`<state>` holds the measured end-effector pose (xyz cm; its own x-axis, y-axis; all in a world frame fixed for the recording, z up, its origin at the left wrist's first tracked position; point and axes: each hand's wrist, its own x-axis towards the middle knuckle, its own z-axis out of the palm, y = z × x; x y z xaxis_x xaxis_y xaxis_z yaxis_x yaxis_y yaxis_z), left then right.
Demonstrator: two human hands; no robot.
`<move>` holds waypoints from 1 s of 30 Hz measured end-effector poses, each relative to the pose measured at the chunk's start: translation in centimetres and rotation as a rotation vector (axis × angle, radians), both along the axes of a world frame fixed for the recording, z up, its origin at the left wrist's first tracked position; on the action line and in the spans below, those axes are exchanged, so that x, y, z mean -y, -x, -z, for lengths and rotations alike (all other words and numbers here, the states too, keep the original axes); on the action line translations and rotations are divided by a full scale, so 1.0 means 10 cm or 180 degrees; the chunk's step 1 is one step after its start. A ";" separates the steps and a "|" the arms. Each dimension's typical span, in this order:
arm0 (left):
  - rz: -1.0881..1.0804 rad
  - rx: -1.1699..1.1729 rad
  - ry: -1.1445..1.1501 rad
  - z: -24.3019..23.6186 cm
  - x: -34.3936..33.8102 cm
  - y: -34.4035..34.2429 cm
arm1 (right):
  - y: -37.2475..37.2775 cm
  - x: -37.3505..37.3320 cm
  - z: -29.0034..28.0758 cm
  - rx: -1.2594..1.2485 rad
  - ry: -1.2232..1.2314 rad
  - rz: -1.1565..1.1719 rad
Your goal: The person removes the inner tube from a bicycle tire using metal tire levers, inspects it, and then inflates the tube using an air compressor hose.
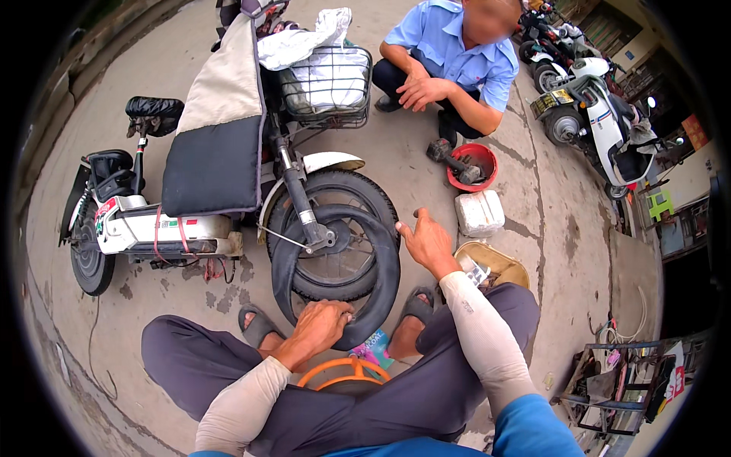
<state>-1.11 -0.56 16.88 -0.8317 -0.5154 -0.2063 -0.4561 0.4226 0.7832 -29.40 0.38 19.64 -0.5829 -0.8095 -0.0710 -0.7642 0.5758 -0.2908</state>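
A black rubber inner tube (384, 283) hangs as a loose ring before the front wheel (352, 180) of a white electric bike. My left hand (320, 326) is closed on the tube's lower part, its fingers curled against the rubber. To the right of the wheel, my right hand (428, 242) is held up with thumb and fingers apart and nothing in it. The nearest thing to it is the tube's right side, with a small gap between. The wheel is still on its fork (297, 190), partly covered by the tube.
A tan tub (518, 268) with small items sits by my right knee. Beyond it are a white block-shaped container (481, 213) and a red bowl (491, 161) with a dark tool. Another person (457, 61) squats opposite. Parked scooters (601, 122) stand far right, a metal rack (617, 381) nearer.
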 end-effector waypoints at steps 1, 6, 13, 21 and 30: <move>-0.0021 -0.0014 -0.0006 0.03 0.00 -0.04 | 0.00 -0.02 0.06 -0.0014 -0.0006 -0.0021; -0.1050 0.0184 0.0184 0.18 0.08 -0.29 | -0.08 -0.16 0.39 0.0524 -0.1538 -0.0194; -0.2480 0.0642 -0.0405 0.93 0.46 -0.66 | -0.03 -0.26 0.71 0.1733 -0.1677 -0.0062; -0.3449 -0.0177 -0.2279 1.34 0.63 -0.64 | -0.26 -0.36 0.69 0.2607 -0.1096 -0.0021; -0.3688 -0.1175 -0.2492 1.88 0.85 -0.56 | -0.16 -0.23 0.60 0.3773 0.0506 0.0567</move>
<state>4.46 -9.03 -1.88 -0.1001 -0.7813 -0.6161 0.0372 -0.6217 0.7824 -27.79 2.68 13.66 -0.3275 -0.7726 -0.5439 0.1115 0.5400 -0.8342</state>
